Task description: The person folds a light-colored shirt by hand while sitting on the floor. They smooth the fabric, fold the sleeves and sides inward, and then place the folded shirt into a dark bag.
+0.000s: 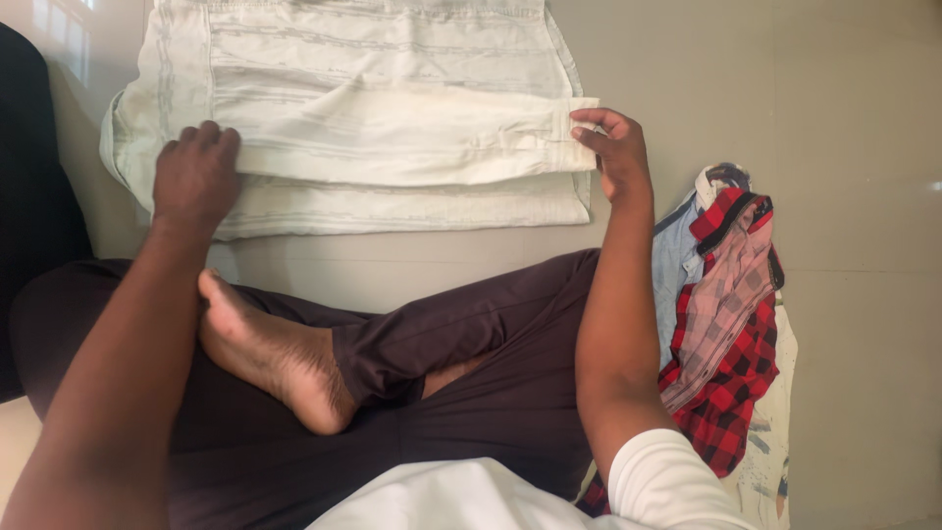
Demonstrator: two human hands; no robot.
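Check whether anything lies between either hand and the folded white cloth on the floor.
Nothing visible does. The left hand presses flat on the folded white cloth at its left end, and the right hand pinches its right edge. The pile of checked red clothes lies apart, beside the right arm.

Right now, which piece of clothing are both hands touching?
The white folded garment on the floor, under the left hand and right hand. The red checked shirt lies untouched beside the leg.

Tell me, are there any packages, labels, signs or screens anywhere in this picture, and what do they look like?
None that I can make out: no package, label, sign or screen shows.
Only cloth on the pale floor:
White garment: folded flat, faint stripes, under the left hand with its end pinched by the right hand.
Pile of clothes: by the right arm, red-and-black check with some light blue.
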